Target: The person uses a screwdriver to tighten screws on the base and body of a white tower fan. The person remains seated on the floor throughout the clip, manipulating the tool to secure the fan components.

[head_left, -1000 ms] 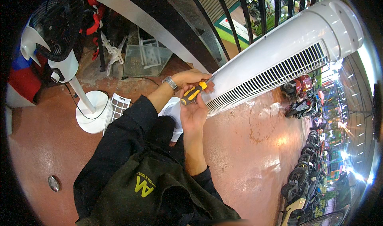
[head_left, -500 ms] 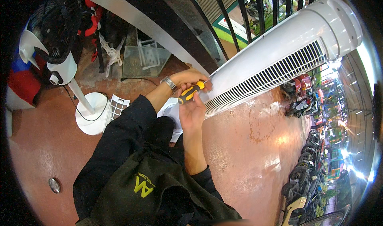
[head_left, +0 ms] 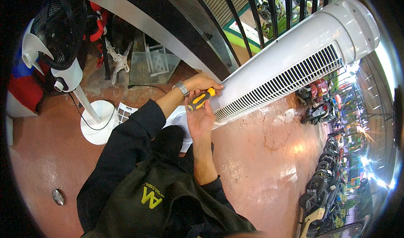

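A tall white tower fan (head_left: 269, 57) with a long slatted grille leans from the centre toward the upper right. My right hand (head_left: 200, 119) is closed round the yellow-and-black handle of a screwdriver (head_left: 201, 100), its front end directed at the fan's lower side. Just above the handle, my left hand (head_left: 205, 82), with a metal watch at the wrist, has its fingers bent together against the fan beside the screwdriver's front end. Whatever those fingers pinch is hidden, and the screwdriver's tip cannot be made out. The fan's white base (head_left: 179, 118) shows partly behind my right hand.
At left stands a white pedestal fan (head_left: 90, 107) with exposed blades and a trailing cord. A white grid panel (head_left: 124, 113) lies beside its base. Black railings (head_left: 240, 19) rise behind the tower fan. A small round metal object (head_left: 58, 197) rests on the floor; parked motorcycles (head_left: 320, 183) line the right.
The screwdriver handle has turned slightly in my right hand. Both hands stay at the same spot on the tower fan, and the view has shifted a little.
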A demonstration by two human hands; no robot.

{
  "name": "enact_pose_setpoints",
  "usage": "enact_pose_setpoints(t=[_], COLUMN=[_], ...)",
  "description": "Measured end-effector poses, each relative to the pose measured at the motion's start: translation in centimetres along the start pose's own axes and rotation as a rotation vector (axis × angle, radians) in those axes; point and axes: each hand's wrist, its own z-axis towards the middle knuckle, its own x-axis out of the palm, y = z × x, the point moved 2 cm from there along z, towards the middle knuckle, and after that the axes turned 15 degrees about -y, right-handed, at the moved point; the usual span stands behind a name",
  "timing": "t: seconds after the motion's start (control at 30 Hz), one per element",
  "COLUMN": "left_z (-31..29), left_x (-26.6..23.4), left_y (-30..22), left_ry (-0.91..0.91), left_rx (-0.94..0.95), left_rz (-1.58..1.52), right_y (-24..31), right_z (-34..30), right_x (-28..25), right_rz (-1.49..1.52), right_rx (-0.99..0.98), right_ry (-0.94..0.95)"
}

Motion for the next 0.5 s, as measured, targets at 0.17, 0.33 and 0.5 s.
enact_pose_setpoints(t=[0.17,0.33,0.5], left_z=[0.6,-0.1,1.5], left_x=[0.1,0.2,0.2], left_y=[0.6,-0.6,1.0], left_ry=[0.008,0.068,0.088], left_rx=[0.021,-0.062,-0.052], left_rz=[-0.058,0.007,-0.057], right_y=[0.9,0.1,1.0], right_z=[1.1,0.7,-0.6], right_x=[-1.2,-0.9,0.5], right_rz=[-0.288,0.01,-0.219], right_rx=[-0.025,-0.064,0.086], right_ry=[0.021,0.069,-0.017])
